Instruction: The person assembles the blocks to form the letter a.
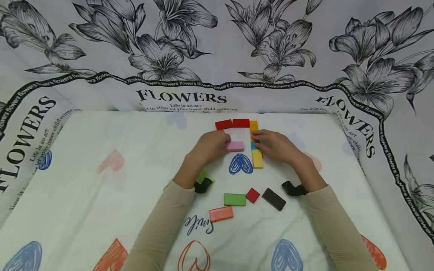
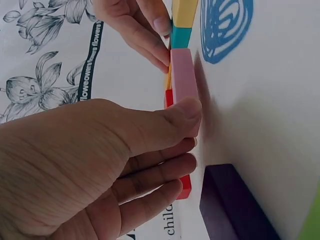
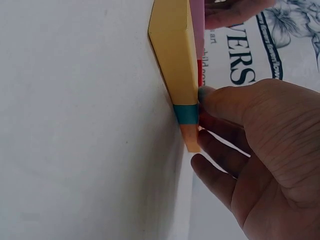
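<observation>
My left hand pinches a pink block between thumb and fingers, and the pink block's far end points toward a column of blocks. That column has an orange block at the back, a small blue block in the middle and a yellow block in front. My right hand touches the column from the right, its thumb at the blue block and its other fingers loosely spread by the orange one. Two red blocks form a row leading left from the column's back end.
Nearer me lie a green block, a small red block, a black block and a salmon block. A lime-green block is partly hidden beneath my left forearm. The left wrist view shows a dark purple block beside my left hand.
</observation>
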A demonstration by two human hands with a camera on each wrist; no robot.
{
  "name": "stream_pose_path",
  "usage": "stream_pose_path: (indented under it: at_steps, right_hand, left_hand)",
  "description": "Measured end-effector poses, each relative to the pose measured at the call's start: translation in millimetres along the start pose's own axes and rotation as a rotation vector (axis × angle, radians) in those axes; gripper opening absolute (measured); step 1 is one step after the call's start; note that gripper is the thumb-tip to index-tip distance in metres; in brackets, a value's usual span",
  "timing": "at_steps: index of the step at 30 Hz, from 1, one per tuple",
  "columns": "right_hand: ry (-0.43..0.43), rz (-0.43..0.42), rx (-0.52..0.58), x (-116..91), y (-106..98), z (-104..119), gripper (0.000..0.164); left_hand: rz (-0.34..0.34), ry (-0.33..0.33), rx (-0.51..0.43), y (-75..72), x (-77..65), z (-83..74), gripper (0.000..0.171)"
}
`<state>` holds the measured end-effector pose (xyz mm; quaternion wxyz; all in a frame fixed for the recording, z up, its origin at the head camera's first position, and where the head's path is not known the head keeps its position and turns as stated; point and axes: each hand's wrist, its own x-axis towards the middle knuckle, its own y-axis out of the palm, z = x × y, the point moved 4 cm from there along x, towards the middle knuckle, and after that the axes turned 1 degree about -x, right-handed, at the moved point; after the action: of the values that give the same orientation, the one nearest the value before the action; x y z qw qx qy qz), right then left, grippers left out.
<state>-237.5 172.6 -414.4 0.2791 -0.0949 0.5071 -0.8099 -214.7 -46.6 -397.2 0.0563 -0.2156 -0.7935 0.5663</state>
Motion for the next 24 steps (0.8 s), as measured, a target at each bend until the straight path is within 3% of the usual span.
stream_pose_path:
  at_steps: [9, 17, 24]
  right_hand:
    - [-0.015, -0.016, -0.002, -1.1, -0.2, 0.2, 0.043]
    - [-0.028, -0.008, -0.003, 3.9, 4.8, 5.7, 0.043]
    - [0.014, -0.001, -0.016, 1.8, 1.5, 0.5, 0.044]
  left_hand:
    - [-0.01, 0.02, -0.027, -1.8, 11.6, -12.4, 0.028]
    - [0.025, -0.004, -0.024, 4.8, 13.5, -5.4, 0.031]
    - [0.031, 0.027, -0.031, 6.2, 19.7, -10.7, 0.031]
